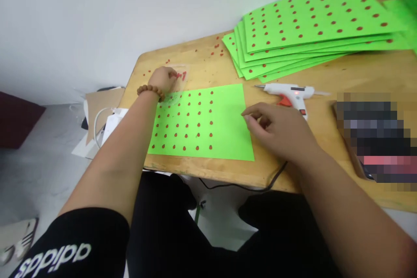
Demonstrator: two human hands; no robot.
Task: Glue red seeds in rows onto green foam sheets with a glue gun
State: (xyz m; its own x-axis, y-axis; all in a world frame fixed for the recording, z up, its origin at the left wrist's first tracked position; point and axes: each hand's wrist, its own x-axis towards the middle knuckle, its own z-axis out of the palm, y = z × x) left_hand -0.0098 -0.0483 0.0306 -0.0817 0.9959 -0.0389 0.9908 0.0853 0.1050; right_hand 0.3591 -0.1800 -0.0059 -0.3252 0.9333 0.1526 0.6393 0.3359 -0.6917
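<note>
Our left hand [162,78] reaches into the small red pieces [183,75] on a clear plastic tray or bag [185,68], at the 11 o'clock corner of the dotted green sheet [231,128]. Its fingertips are drawn together; whether they pinch a piece, we cannot tell. Our right hand [282,128] hovers at the sheet's 3 o'clock edge, fingers loosely curled and thumb beside the index finger, with nothing clearly visible between them. We judge this a moment of picking among the pieces. Ones so small call for a light fingertip pinch, and the sheet needs to lie flat. Its dots stand in rows from the 9 o'clock side, leaving a bare strip toward 3.

The white glue gun [295,91] lies at 2 o'clock, its red light glowing; a stack of dotted green sheets [312,21] sits beyond, toward 1.

We read "adidas" in white on our black left sleeve [97,226]. A shoe [24,236] at 8 o'clock bears dark stripes.
</note>
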